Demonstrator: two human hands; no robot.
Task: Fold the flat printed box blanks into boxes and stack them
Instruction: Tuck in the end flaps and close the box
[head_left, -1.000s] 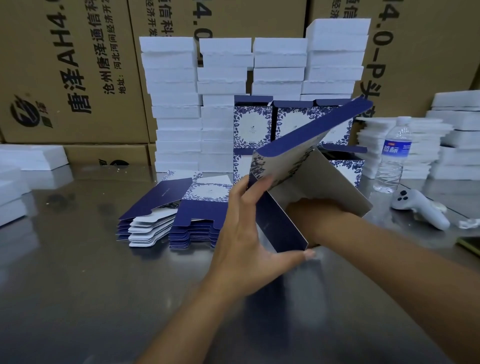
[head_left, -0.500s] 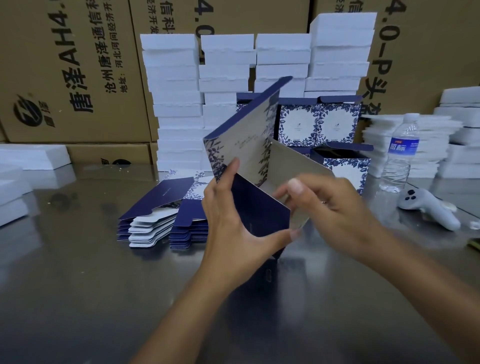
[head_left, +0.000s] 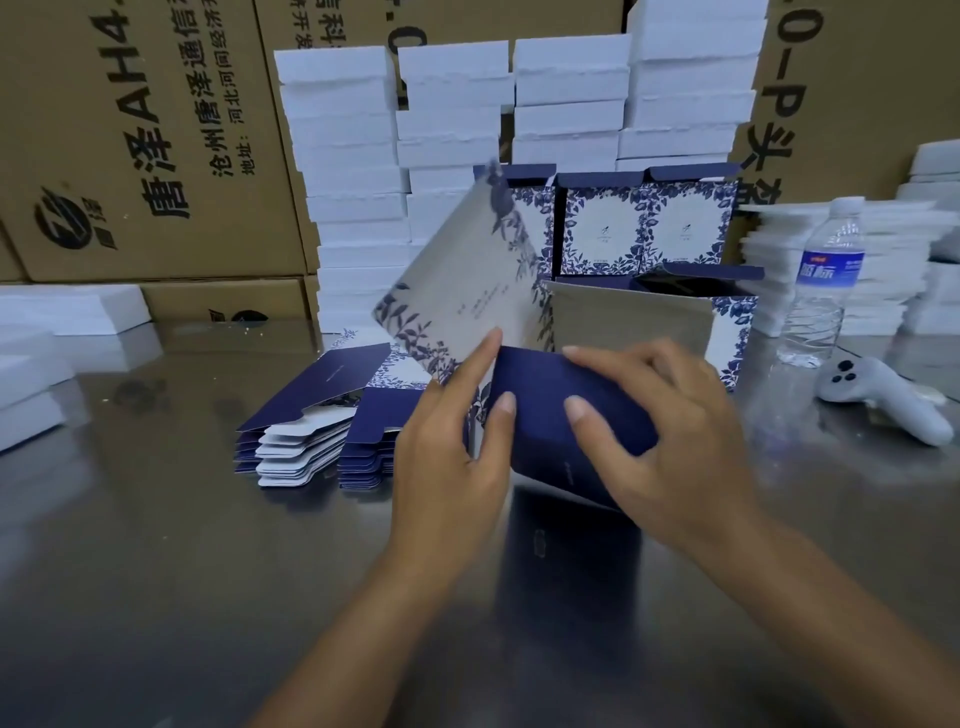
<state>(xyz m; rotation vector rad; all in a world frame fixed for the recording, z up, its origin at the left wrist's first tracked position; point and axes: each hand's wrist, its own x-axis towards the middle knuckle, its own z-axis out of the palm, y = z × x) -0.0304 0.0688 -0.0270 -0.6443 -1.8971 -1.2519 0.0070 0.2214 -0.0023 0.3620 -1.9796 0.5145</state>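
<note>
A partly folded box (head_left: 545, 405) stands on the metal table in front of me, with a navy panel facing me and a floral printed panel (head_left: 467, 291) tilted up behind. My left hand (head_left: 447, 441) grips its left side, thumb on the navy panel and index finger along the fold. My right hand (head_left: 675, 431) lies over the right part of the navy panel, fingers and thumb pressing on it. A stack of flat navy and white blanks (head_left: 311, 421) lies to the left. Folded printed boxes (head_left: 644, 228) are stacked behind.
Tall stacks of white foam pieces (head_left: 457, 119) stand at the back against brown cartons (head_left: 135, 145). More white pieces (head_left: 62, 317) lie far left and right. A water bottle (head_left: 826, 280) and a white controller (head_left: 883, 395) sit on the right of the steel table (head_left: 156, 571).
The box has been turned, so its navy panel now faces me. My right hand moved from pinching a flap to lying on the navy panel. The printed panel swung up behind.
</note>
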